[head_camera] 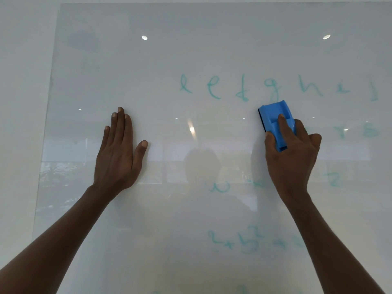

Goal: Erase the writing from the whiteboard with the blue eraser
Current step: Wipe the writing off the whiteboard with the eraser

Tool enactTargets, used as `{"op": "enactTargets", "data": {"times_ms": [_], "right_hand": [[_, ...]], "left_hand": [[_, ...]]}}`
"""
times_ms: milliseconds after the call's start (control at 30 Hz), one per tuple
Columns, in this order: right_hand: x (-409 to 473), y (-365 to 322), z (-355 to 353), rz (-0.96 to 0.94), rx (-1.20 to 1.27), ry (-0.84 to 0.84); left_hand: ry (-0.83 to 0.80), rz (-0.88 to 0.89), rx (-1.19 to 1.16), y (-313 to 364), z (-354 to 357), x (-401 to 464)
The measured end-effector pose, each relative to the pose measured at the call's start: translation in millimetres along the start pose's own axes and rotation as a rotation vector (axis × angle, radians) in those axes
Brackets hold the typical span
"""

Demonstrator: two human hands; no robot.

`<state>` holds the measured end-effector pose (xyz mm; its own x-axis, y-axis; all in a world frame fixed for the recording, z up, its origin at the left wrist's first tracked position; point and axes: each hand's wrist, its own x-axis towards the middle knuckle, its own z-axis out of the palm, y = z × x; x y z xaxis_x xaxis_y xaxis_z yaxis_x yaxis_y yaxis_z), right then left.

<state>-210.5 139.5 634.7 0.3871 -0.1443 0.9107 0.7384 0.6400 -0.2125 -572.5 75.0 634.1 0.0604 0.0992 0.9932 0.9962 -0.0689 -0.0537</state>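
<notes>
Right hand grips blue eraser, long axis upright, just below letter row; left hand flat on whiteboard.

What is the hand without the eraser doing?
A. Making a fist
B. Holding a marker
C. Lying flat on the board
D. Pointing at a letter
C: the left hand lies flat on the whiteboard with straight fingers and holds nothing, while the right hand grips the blue eraser.
</notes>
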Motion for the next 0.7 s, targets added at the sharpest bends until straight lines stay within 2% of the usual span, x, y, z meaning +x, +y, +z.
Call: {"op": "enactTargets", "data": {"times_ms": [100, 233, 700], "right_hand": [[-5.5, -18.4, 8.4, 0.11, 0.003, 0.051], [-12.2, -47.4, 23.0, 0.144, 0.019, 0.055], [15.1, -153.9, 86.9, -0.064, 0.0, -0.091]], "left_hand": [[0.003, -0.001, -0.002, 0.5, -0.2, 0.7], [0.008, 0.003, -0.005, 0.0, 0.5, 0.2], [0.021, 0.013, -0.02, -0.3, 1.4, -0.5]]}}
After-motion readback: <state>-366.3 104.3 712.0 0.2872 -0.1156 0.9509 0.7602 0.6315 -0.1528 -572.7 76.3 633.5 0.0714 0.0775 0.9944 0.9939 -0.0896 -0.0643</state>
